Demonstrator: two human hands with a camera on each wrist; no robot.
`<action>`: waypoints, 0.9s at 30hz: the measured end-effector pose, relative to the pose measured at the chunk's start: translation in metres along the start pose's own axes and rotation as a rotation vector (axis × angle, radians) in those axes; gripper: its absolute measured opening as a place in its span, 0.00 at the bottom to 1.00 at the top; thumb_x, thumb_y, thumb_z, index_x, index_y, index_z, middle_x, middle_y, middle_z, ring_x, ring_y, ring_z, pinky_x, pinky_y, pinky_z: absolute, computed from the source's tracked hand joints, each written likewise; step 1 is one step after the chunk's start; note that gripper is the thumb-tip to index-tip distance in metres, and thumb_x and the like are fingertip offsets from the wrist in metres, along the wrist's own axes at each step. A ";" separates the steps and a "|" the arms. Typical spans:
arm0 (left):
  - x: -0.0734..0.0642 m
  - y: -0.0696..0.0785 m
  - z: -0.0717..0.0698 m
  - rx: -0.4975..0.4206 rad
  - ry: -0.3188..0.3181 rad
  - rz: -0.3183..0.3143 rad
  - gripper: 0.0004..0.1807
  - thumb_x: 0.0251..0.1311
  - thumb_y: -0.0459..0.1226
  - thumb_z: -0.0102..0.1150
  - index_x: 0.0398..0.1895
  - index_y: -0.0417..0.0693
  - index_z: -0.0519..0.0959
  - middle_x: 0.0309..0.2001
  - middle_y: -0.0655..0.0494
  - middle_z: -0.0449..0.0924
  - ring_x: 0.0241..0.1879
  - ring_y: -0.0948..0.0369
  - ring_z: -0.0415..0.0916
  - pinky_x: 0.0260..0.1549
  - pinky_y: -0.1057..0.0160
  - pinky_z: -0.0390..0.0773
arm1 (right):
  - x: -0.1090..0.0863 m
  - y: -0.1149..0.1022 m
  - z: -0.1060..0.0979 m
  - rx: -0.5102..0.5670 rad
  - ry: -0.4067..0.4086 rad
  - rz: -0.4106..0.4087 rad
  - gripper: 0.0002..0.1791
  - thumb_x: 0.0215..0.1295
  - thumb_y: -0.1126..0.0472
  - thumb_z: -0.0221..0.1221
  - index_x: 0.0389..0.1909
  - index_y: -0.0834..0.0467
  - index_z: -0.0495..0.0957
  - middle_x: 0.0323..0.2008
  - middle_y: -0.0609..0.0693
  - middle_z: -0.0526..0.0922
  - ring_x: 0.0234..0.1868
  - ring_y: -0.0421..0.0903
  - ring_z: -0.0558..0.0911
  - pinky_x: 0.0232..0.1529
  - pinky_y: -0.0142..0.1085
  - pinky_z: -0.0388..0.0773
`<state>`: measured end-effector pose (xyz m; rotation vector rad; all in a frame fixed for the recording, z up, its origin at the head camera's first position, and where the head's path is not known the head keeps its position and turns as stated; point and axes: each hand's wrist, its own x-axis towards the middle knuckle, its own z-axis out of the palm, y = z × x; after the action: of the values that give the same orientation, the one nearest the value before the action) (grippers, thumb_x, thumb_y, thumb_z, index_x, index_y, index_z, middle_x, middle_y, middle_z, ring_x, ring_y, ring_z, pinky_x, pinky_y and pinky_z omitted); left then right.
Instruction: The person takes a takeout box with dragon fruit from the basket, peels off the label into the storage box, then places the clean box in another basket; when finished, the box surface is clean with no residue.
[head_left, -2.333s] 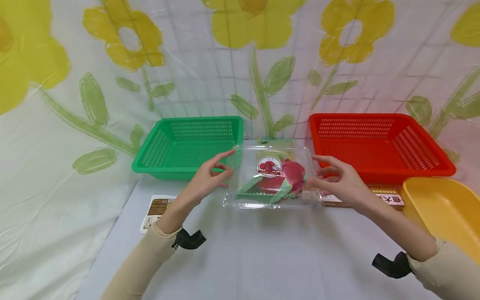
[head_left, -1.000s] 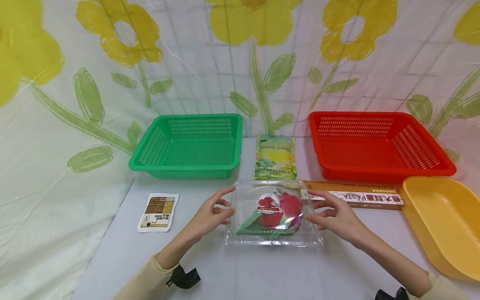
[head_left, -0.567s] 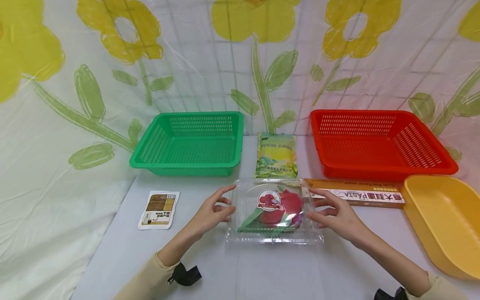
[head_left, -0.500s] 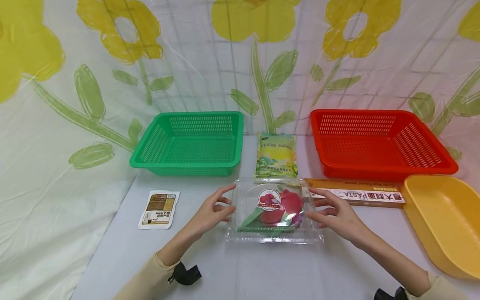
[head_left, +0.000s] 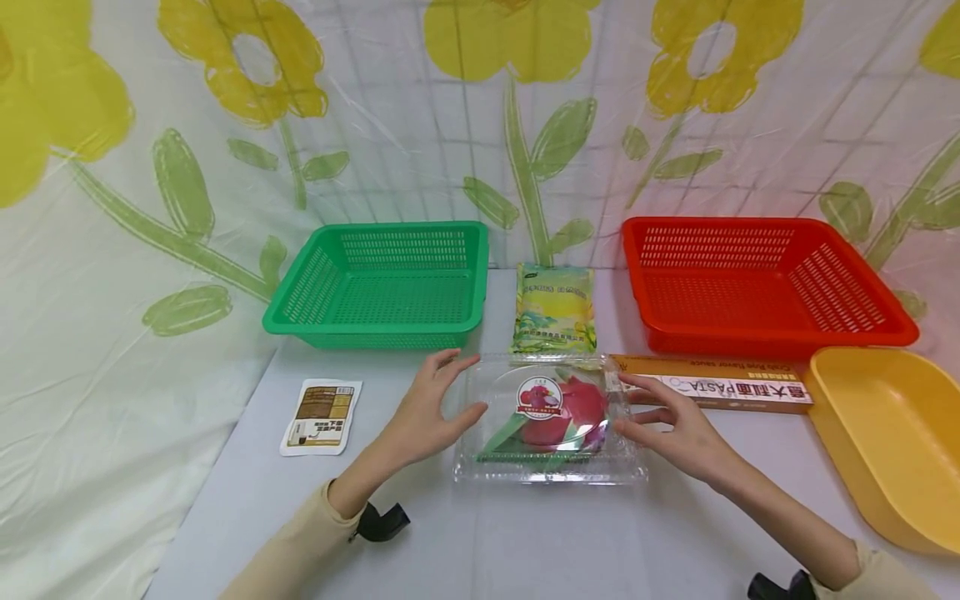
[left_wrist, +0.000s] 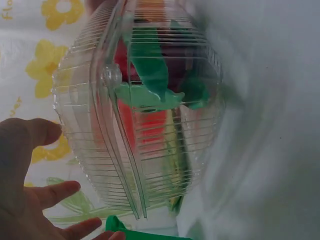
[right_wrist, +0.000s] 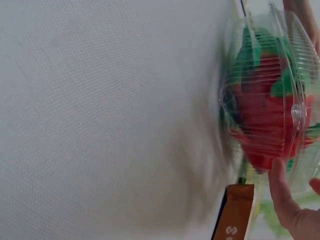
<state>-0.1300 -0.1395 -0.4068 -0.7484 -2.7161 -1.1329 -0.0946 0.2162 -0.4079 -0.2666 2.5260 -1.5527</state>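
A clear plastic clamshell box [head_left: 487, 408] with a round fruit label lies on the table in the head view. Through its lid show red pieces and green leaf-like parts. My left hand [head_left: 423, 417] is at the box's left side with thumb and fingers spread apart. In the left wrist view, the fingers [left_wrist: 57, 192] stand away from the ridged side wall, the thumb tip close to the lid. At the opposite side my right hand [head_left: 678, 433] holds the box's edge between thumb and fingers. One fingertip [right_wrist: 278, 167] meets its side wall in the right wrist view.
Behind the box lies a yellow-green packet [head_left: 555, 308] between a green basket [head_left: 375, 340] and a red basket [head_left: 780, 340]. A pasta box [head_left: 720, 387] and a yellow tub [head_left: 892, 450] are at the right. A small brown-and-white pouch [head_left: 322, 417] lies at the left.
The clamshell box has come down toward me onto the table, uncovering the yellow-green packet. Then the left hand let go of its side and spread its fingers; the right hand stayed put.
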 end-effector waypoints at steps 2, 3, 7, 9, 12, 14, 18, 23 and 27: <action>0.004 -0.001 0.003 0.072 -0.003 0.073 0.36 0.59 0.49 0.65 0.70 0.51 0.68 0.70 0.43 0.58 0.69 0.46 0.59 0.57 0.39 0.69 | 0.000 -0.001 -0.001 -0.014 0.005 -0.011 0.38 0.62 0.55 0.67 0.71 0.56 0.64 0.59 0.66 0.74 0.50 0.61 0.80 0.37 0.38 0.84; 0.006 -0.001 0.004 0.105 -0.010 0.105 0.37 0.59 0.50 0.65 0.71 0.52 0.67 0.71 0.44 0.58 0.70 0.46 0.57 0.58 0.39 0.69 | 0.000 -0.001 -0.001 -0.019 0.006 -0.016 0.38 0.62 0.56 0.66 0.71 0.57 0.64 0.59 0.66 0.74 0.51 0.60 0.80 0.37 0.38 0.84; 0.012 -0.004 0.009 0.195 -0.034 0.197 0.40 0.58 0.54 0.63 0.72 0.54 0.66 0.72 0.45 0.58 0.72 0.47 0.54 0.61 0.38 0.65 | 0.001 -0.004 -0.001 -0.021 0.004 -0.040 0.36 0.63 0.58 0.66 0.71 0.58 0.65 0.59 0.66 0.74 0.51 0.59 0.81 0.38 0.38 0.84; 0.014 -0.006 0.011 0.216 -0.039 0.227 0.40 0.57 0.55 0.63 0.72 0.54 0.66 0.72 0.46 0.58 0.72 0.47 0.54 0.63 0.39 0.63 | 0.001 -0.005 0.000 -0.014 -0.001 -0.042 0.36 0.63 0.58 0.66 0.70 0.58 0.65 0.59 0.66 0.74 0.51 0.59 0.81 0.38 0.39 0.84; 0.016 -0.010 0.013 0.216 -0.052 0.250 0.40 0.57 0.56 0.62 0.72 0.53 0.67 0.72 0.46 0.59 0.72 0.47 0.54 0.64 0.38 0.61 | 0.002 -0.006 0.000 -0.013 -0.007 -0.044 0.36 0.63 0.59 0.66 0.70 0.58 0.65 0.59 0.66 0.73 0.51 0.58 0.81 0.39 0.39 0.84; 0.016 -0.011 0.014 0.201 -0.063 0.257 0.40 0.57 0.56 0.61 0.72 0.53 0.66 0.72 0.47 0.59 0.71 0.47 0.55 0.64 0.38 0.60 | 0.003 -0.006 0.000 -0.018 -0.008 -0.044 0.36 0.63 0.59 0.66 0.70 0.58 0.65 0.59 0.66 0.74 0.51 0.58 0.81 0.39 0.40 0.84; 0.017 -0.014 0.015 0.149 -0.073 0.266 0.40 0.57 0.55 0.62 0.73 0.55 0.66 0.72 0.49 0.60 0.71 0.49 0.56 0.63 0.38 0.61 | 0.003 -0.006 0.000 -0.041 -0.003 -0.052 0.36 0.62 0.58 0.66 0.70 0.58 0.65 0.58 0.66 0.75 0.51 0.58 0.81 0.39 0.41 0.84; 0.016 -0.020 0.017 0.098 -0.053 0.300 0.40 0.54 0.52 0.64 0.72 0.56 0.67 0.71 0.51 0.60 0.71 0.52 0.56 0.62 0.40 0.64 | 0.004 -0.009 -0.001 -0.086 0.013 -0.061 0.35 0.61 0.56 0.67 0.68 0.58 0.66 0.59 0.65 0.74 0.51 0.59 0.81 0.41 0.45 0.84; 0.015 -0.024 0.020 0.082 -0.046 0.322 0.39 0.54 0.51 0.65 0.71 0.55 0.68 0.72 0.52 0.59 0.71 0.52 0.55 0.61 0.41 0.65 | 0.008 -0.013 -0.001 -0.139 0.043 -0.065 0.37 0.60 0.56 0.68 0.68 0.59 0.66 0.62 0.64 0.72 0.53 0.62 0.79 0.42 0.46 0.83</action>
<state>-0.1528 -0.1346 -0.4322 -1.1592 -2.5339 -0.9361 -0.1019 0.2099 -0.3962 -0.3403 2.6887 -1.4206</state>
